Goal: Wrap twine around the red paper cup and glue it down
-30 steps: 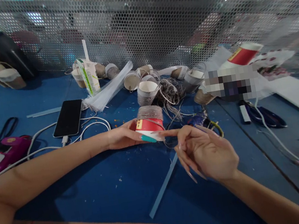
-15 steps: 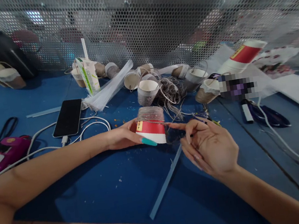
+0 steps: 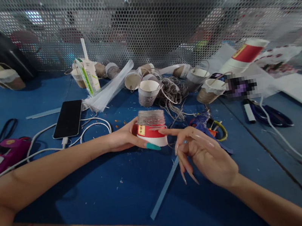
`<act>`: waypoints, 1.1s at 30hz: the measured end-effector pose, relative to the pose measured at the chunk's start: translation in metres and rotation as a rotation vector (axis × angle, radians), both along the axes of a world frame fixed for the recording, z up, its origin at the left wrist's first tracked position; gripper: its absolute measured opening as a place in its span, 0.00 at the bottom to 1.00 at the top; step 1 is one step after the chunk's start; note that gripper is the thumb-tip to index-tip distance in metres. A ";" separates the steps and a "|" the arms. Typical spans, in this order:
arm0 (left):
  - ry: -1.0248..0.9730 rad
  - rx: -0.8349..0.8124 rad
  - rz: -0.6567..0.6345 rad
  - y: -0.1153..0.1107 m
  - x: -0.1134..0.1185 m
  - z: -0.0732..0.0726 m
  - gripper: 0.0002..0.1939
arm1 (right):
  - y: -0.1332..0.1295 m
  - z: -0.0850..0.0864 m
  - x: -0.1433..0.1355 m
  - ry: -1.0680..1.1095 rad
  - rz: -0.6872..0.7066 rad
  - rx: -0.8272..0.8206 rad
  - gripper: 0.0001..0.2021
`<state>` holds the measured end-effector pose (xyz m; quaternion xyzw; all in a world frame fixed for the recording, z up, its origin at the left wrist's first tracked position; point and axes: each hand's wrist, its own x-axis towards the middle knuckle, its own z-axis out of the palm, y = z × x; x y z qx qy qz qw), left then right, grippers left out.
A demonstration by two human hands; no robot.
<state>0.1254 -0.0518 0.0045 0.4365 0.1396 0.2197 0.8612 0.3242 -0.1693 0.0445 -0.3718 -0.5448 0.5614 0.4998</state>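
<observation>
A red-and-white paper cup (image 3: 155, 141) is held upside down over the table in my left hand (image 3: 127, 135), its fingers closed around the left side and the thumb across the front. Rows of grey twine (image 3: 151, 118) wrap the cup's upper part, down to the red band. My right hand (image 3: 207, 153) touches the cup with its index fingertip, at the right side just under the lowest twine rows. Its other fingers are spread and bent downward. Behind the cup lies a loose tangle of grey twine (image 3: 173, 93).
Several twine-covered cups (image 3: 149, 92) stand and lie at the back. A phone (image 3: 68, 119) with a white cable lies left. A blue tool (image 3: 198, 122) sits behind my right hand, and a translucent strip (image 3: 164, 195) lies in front. A perforated metal screen (image 3: 114, 23) bounds the table.
My right hand has moved left, its index fingertip now on the cup's front right side and its other fingers more spread. The blue tool behind it is more exposed. My left hand barely moved.
</observation>
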 end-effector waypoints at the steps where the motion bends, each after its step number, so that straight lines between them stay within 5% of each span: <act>1: 0.012 0.008 0.014 0.000 0.000 -0.001 0.37 | 0.000 0.000 0.000 0.000 -0.019 0.008 0.17; 8: 0.056 0.019 0.035 0.000 0.000 0.001 0.41 | 0.009 0.000 0.009 0.083 -0.303 0.115 0.17; 17: 0.066 0.134 0.143 -0.003 0.004 -0.011 0.41 | -0.005 -0.002 -0.001 -0.177 -0.070 0.107 0.18; 26: 0.097 0.147 0.116 -0.003 0.003 -0.006 0.42 | -0.002 -0.002 0.005 -0.143 -0.373 0.225 0.22; 33: 0.074 0.165 0.086 -0.001 0.001 -0.008 0.43 | 0.000 -0.004 0.004 -0.251 -0.053 0.159 0.22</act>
